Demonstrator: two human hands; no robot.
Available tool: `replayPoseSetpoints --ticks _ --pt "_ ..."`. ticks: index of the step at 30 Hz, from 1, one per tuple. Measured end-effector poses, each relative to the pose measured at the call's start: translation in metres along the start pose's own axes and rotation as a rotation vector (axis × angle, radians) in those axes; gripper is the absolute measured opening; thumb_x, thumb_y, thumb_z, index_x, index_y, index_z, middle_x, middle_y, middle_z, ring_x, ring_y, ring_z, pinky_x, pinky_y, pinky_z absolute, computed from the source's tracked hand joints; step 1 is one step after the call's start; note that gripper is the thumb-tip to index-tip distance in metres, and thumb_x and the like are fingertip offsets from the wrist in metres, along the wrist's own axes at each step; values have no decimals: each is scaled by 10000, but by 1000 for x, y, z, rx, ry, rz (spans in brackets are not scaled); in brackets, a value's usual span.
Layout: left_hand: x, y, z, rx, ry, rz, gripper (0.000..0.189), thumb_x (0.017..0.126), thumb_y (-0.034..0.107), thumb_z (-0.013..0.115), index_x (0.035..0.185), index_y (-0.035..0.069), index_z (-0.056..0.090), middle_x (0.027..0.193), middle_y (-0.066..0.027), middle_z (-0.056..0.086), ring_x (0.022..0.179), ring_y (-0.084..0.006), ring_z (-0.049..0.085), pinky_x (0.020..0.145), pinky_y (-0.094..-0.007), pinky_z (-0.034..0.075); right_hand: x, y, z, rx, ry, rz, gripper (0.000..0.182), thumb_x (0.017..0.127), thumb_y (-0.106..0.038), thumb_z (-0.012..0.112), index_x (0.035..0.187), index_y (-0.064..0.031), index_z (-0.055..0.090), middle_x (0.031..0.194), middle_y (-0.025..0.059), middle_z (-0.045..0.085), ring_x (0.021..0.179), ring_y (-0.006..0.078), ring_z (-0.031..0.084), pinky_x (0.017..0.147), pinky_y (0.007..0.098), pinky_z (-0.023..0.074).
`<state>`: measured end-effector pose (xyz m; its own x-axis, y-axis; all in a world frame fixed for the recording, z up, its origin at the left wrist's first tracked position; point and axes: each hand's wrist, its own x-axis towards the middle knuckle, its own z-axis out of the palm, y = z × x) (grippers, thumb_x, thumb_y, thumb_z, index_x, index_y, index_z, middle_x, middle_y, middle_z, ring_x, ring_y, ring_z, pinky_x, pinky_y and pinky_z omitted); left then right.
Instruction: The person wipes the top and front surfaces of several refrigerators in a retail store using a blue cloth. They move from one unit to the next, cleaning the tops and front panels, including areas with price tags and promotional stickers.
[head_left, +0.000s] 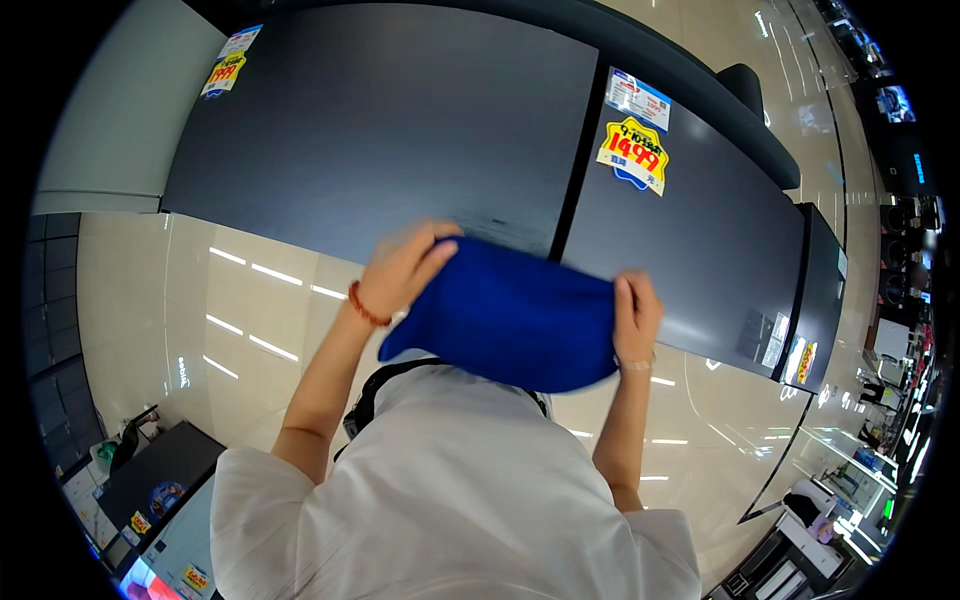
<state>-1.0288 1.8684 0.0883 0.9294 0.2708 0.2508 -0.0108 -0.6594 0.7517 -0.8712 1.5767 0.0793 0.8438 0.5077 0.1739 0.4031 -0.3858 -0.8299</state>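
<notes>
A folded or doubled blue cloth (517, 315) is stretched between my two hands, above the near edge of a dark grey appliance top (390, 127). My left hand (412, 262), blurred and wearing a red bead bracelet, grips the cloth's upper left corner. At the right edge of the cloth, my right hand (636, 315) holds it with curled fingers. A small dark smudge (495, 221) shows on the grey surface just beyond the cloth. Yellow price tags (636, 154) and a white label are stuck on the panel at the right.
A black gap (579, 157) divides the grey panels. A pale grey appliance (127, 112) adjoins at the left, and a narrow dark one (817, 300) stands at the right. Shiny beige floor tiles (247, 300) lie below. Further display appliances (161, 480) are at lower left.
</notes>
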Motion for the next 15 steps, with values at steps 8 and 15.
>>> replayPoseSetpoints --ticks 8,15 --pt "-6 -96 41 520 48 -117 508 918 188 597 1417 152 513 1454 -154 473 1345 -393 417 1106 -532 325 9 28 190 -548 3 -38 477 932 -303 598 1382 -155 546 1473 190 436 1386 435 354 1141 600 216" --pt "-27 -123 64 641 -124 -133 566 929 451 558 1481 407 443 1611 -42 312 1470 -418 242 1134 -686 143 7 33 219 -899 -103 15 659 951 -553 489 1553 -333 334 1633 165 217 1480 479 165 1136 683 129"
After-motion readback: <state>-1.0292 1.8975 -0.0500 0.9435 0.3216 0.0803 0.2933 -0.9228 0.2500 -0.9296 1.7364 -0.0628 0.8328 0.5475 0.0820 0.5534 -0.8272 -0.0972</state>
